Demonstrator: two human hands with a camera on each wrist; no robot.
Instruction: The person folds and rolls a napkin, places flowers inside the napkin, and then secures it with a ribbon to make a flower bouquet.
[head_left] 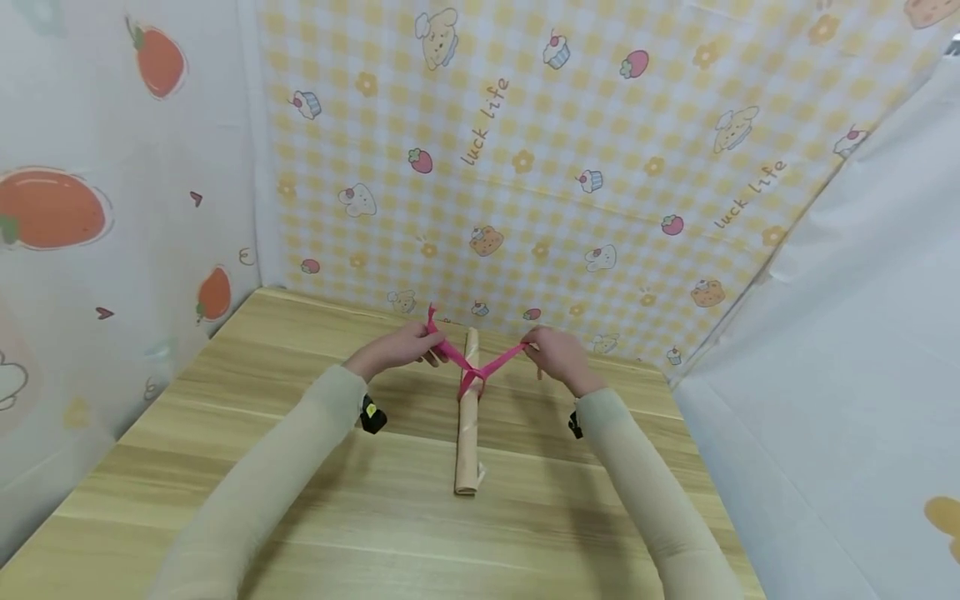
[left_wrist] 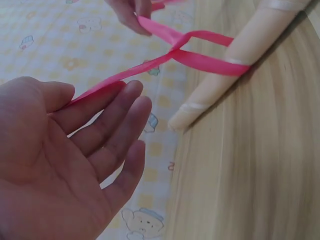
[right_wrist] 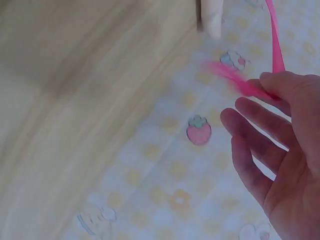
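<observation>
A pink ribbon [head_left: 471,372] loops round a rolled tan paper tube [head_left: 467,442] and crosses over itself above it. In the head view my left hand [head_left: 405,346] pinches one end on the left, and my right hand [head_left: 558,357] pinches the other on the right. The left wrist view shows thumb and forefinger of the left hand [left_wrist: 75,145] on the ribbon [left_wrist: 200,61], other fingers loosely spread; the loop stands slack off the tube [left_wrist: 250,42]. A loose tail of ribbon [right_wrist: 245,87] hangs from the thumb and forefinger of the right hand [right_wrist: 285,135].
The tube lies lengthwise on a wooden table [head_left: 360,517], its far end near the back wall. A yellow checked cloth [head_left: 525,125] covers that wall. White sheets [head_left: 847,375] hang on the right and a fruit-printed one [head_left: 150,208] on the left.
</observation>
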